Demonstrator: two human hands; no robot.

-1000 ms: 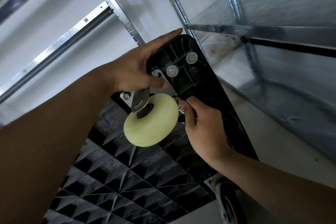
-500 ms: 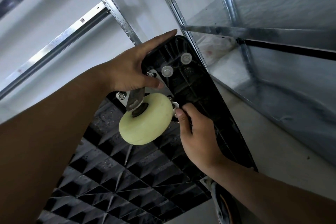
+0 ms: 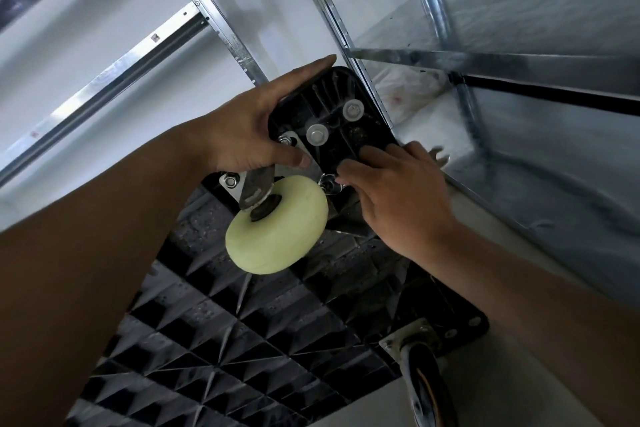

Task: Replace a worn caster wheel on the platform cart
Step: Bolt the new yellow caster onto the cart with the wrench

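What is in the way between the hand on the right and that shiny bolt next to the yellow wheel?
Nothing visible. The right hand has its fingertips right at the bolt beside the wheel; nothing lies between them.

Caster wheel (image 3: 277, 225) smooth, pale matt plastic; cart underside (image 3: 214, 340) ribbed black plastic; shelving rails (image 3: 221, 28) shiny metal.

Metal shelving (image 3: 519, 59) crowds cart corner (image 3: 332, 87) (right side).

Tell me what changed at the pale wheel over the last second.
The right hand let go its pinch at the bolt beside the pale caster wheel and spread flat, fingers on the black cart underside. The left hand stayed gripping the cart's corner, thumb on the caster plate.
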